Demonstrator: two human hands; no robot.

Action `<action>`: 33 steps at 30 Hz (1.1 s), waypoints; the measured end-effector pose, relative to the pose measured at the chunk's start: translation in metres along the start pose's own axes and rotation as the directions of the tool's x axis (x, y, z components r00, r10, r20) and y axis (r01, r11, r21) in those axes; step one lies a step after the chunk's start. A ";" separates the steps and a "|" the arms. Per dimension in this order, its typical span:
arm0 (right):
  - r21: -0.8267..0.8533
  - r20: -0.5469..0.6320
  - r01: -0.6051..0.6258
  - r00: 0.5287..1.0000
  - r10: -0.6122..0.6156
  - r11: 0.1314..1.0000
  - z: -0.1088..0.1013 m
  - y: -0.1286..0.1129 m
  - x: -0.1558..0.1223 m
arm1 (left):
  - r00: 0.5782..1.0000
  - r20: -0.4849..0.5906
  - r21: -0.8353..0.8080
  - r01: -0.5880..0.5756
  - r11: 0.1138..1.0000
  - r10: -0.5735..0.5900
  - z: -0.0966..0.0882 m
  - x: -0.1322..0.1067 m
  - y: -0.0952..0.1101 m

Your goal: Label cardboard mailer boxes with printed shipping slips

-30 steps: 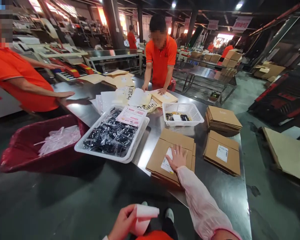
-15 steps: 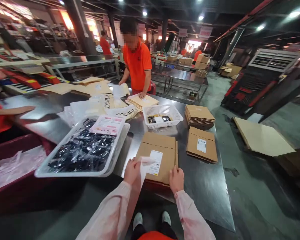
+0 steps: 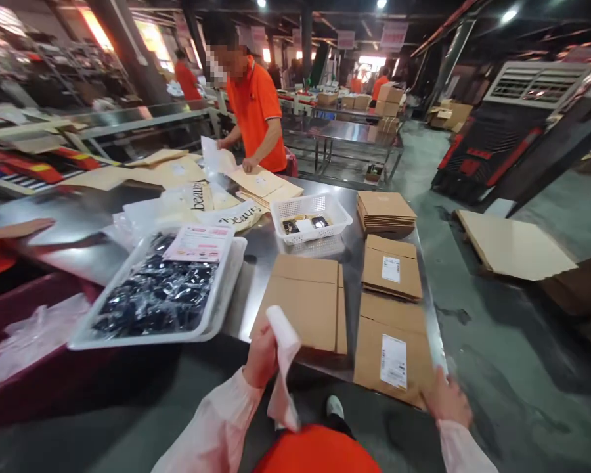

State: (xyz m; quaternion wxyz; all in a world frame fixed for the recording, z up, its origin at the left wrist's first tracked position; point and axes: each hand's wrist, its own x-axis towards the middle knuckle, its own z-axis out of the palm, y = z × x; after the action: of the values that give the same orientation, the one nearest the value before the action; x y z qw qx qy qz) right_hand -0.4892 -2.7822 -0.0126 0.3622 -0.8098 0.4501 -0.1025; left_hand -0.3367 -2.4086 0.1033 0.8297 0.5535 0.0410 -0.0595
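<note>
Since half a second ago, the flat brown cardboard mailer with a white printed label (image 3: 393, 351) has come off the stack of plain brown flattened cartons (image 3: 305, 305) at lower centre and now overhangs the edge of the shiny steel table (image 3: 261, 253) at lower right. The right hand (image 3: 446, 397) pinches its near corner, fingers closed on the card. The left hand (image 3: 261, 355), at lower centre, is curled shut around a white strip of label backing paper (image 3: 283, 358) that hangs down from it.

By the look of it, the step in hand is setting the labelled mailer aside. The next move likely calls for sliding it fully onto the table below the other labelled carton (image 3: 391, 268), then peeling a fresh label for the bare stack.
</note>
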 end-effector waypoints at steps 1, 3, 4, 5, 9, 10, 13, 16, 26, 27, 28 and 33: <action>0.012 0.052 0.130 0.990 -0.130 0.992 0.014 -0.023 -0.011 | 0.998 0.056 -0.066 -0.011 0.998 0.014 0.002 0.004 0.004; 0.275 0.330 0.313 0.857 -0.395 0.909 0.047 -0.086 -0.045 | 0.981 0.191 -0.186 -0.008 0.982 0.044 0.009 0.014 0.011; 0.443 0.470 0.291 0.730 -0.496 0.848 0.064 -0.120 -0.065 | 0.967 0.249 -0.257 0.012 0.966 0.054 0.013 0.019 0.013; 0.575 0.583 0.213 0.570 -0.579 0.790 0.078 -0.151 -0.086 | 0.958 0.280 -0.330 0.032 0.943 0.065 0.016 0.024 0.015; 0.712 0.702 -0.164 0.156 -0.695 0.683 0.111 -0.218 -0.140 | 0.996 0.041 -0.201 -0.068 0.977 0.078 0.006 0.044 0.025; 0.685 0.729 -0.207 0.171 -0.663 0.699 0.114 -0.221 -0.143 | 0.995 -0.035 -0.082 -0.094 0.992 0.092 -0.005 0.048 0.028; 0.637 0.769 -0.314 0.324 -0.552 0.704 0.116 -0.215 -0.137 | 0.952 -0.246 0.152 -0.147 0.978 0.181 -0.049 0.049 0.037; 0.640 0.763 -0.383 0.421 -0.490 0.666 0.119 -0.213 -0.132 | 0.852 -0.391 0.288 -0.246 0.926 0.348 -0.077 0.028 0.037; 0.527 0.522 0.463 0.486 -0.701 0.713 0.103 -0.231 -0.132 | 0.975 0.136 0.305 0.130 0.943 -0.178 -0.039 -0.025 -0.025; 0.501 0.596 0.479 0.413 -0.688 0.721 0.101 -0.230 -0.129 | 0.979 0.088 0.270 0.155 0.950 -0.185 -0.039 -0.025 -0.031; 0.472 0.648 0.479 0.381 -0.660 0.740 0.100 -0.227 -0.126 | 0.981 0.030 0.238 0.180 0.955 -0.192 -0.039 -0.026 -0.037; 0.320 0.654 0.456 0.528 -0.541 0.831 0.119 -0.214 -0.116 | 0.962 -0.225 0.184 0.196 0.963 -0.153 -0.035 -0.023 -0.070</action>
State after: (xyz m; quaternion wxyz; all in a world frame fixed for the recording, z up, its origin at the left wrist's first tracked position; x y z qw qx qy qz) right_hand -0.3572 -2.5585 0.0658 0.5077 -0.8555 0.0135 0.1006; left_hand -0.3701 -2.4016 0.0285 0.7510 0.6331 0.1704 -0.0780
